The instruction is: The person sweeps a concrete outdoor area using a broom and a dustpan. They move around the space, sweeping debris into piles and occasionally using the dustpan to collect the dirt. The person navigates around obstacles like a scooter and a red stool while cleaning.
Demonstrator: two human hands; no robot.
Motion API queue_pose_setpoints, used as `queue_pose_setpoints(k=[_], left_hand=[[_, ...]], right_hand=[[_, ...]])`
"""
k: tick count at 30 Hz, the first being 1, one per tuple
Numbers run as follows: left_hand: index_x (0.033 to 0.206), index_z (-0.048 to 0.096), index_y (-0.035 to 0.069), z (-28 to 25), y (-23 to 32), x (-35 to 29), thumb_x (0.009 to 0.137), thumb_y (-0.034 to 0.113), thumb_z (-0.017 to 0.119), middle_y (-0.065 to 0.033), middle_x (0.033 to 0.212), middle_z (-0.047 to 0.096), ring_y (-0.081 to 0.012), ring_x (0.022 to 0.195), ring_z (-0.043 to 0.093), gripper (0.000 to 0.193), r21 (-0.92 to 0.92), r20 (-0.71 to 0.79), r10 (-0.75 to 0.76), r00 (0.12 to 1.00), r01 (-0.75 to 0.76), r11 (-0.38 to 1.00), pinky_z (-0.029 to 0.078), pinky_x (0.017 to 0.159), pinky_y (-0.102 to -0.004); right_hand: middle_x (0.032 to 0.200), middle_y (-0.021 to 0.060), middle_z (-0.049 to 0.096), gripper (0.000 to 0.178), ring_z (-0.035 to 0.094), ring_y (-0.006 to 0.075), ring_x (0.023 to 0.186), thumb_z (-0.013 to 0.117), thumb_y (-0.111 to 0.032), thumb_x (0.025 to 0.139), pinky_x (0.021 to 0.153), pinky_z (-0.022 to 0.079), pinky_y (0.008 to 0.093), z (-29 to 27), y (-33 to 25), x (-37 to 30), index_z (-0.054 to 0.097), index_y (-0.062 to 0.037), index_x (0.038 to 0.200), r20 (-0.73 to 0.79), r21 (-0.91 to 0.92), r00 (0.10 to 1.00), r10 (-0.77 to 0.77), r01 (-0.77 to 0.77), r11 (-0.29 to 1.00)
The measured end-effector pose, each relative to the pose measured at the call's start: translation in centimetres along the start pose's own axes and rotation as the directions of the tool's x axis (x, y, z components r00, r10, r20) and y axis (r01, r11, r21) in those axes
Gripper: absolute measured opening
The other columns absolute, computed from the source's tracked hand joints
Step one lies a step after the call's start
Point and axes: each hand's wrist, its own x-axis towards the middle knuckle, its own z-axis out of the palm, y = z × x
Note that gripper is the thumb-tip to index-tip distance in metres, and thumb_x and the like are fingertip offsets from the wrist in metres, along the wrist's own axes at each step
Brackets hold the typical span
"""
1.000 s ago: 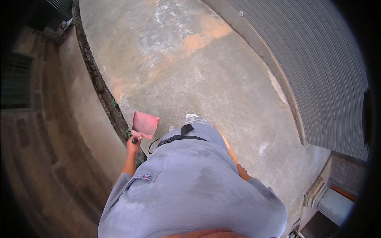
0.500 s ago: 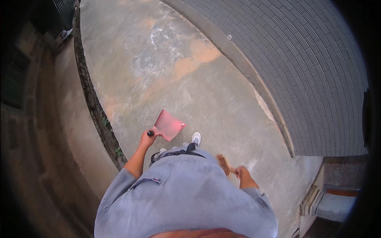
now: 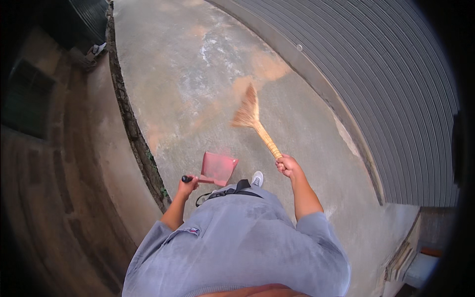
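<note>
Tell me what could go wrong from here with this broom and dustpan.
The broom in the right-hand fingers has blurred bristles; if that's a quick swing, it might fling dust past the dustpan. The dustpan, held in the left-hand fingers, appears close to the white shoe, so a step might knock it. The dark, rough strip left of the concrete could catch a foot.

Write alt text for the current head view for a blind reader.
A person in a grey top holds a straw broom out ahead in the right-hand grip and a pink dustpan in the left-hand grip. Below are stained concrete ground and a white shoe; a grey ribbed wall curves along the upper right.
</note>
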Motion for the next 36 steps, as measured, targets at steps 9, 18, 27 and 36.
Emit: queue_pose_setpoints(k=[9, 18, 27, 36], left_hand=[[0.081, 0.059, 0.004, 0.4, -0.6, -0.1, 0.078, 0.018, 0.067, -0.0045, 0.061, 0.058, -0.0129, 0.053, 0.056, 0.017, 0.213, -0.178, -0.127, 0.976, 0.164, 0.963, 0.045, 0.047, -0.0261], [0.079, 0.053, 0.006, -3.4, -4.3, -0.2, 0.079, 0.015, 0.066, -0.0045, 0.065, 0.056, -0.0120, 0.051, 0.052, 0.015, 0.071, -0.174, -0.200, 0.964, 0.215, 0.974, 0.041, 0.043, -0.0244], [0.081, 0.053, 0.008, -1.2, -3.2, -3.7, 0.083, 0.015, 0.061, -0.0027, 0.066, 0.054, -0.0120, 0.055, 0.051, 0.011, 0.074, -0.228, -0.148, 0.962, 0.169, 0.983, 0.044, 0.050, -0.0253], [0.091, 0.053, 0.011, 2.7, 3.1, -0.3, 0.083, 0.020, 0.063, -0.0052, 0.077, 0.057, -0.0180, 0.065, 0.056, 0.015, 0.118, -0.133, -0.076, 0.988, 0.092, 0.989, 0.049, 0.059, -0.0313]], right_hand=[[0.069, 0.0046, 0.051, 0.052, 0.044, 0.0081, 0.045, 0.056, 0.002, 0.077, 0.036, 0.033, 0.0213, 4.7, -4.7, -3.2, 0.040, -0.0030, 0.126, 0.238, -0.218, 0.966, -0.098, 0.151, 0.964], [0.056, 0.0048, 0.051, 0.010, 0.044, 0.0097, 0.039, 0.060, 0.001, 0.073, 0.033, 0.037, 0.0240, 4.9, 0.5, 7.9, 0.057, 0.0000, 0.082, -0.225, -0.263, 0.958, 0.177, -0.235, 0.936], [0.059, 0.0043, 0.042, 0.011, 0.039, 0.0123, 0.044, 0.053, -0.001, 0.078, 0.036, 0.032, 0.0242, -21.6, 9.2, 1.9, 0.047, -0.0039, 0.087, -0.470, 0.605, 0.822, 0.322, 0.034, 0.796], [0.067, 0.0070, 0.047, 0.016, 0.051, 0.0184, 0.058, 0.051, -0.003, 0.079, 0.040, 0.040, 0.0247, -34.4, 20.6, -11.9, 0.049, -0.0048, 0.095, -0.702, 0.657, 0.549, 0.454, 0.253, 0.710]])
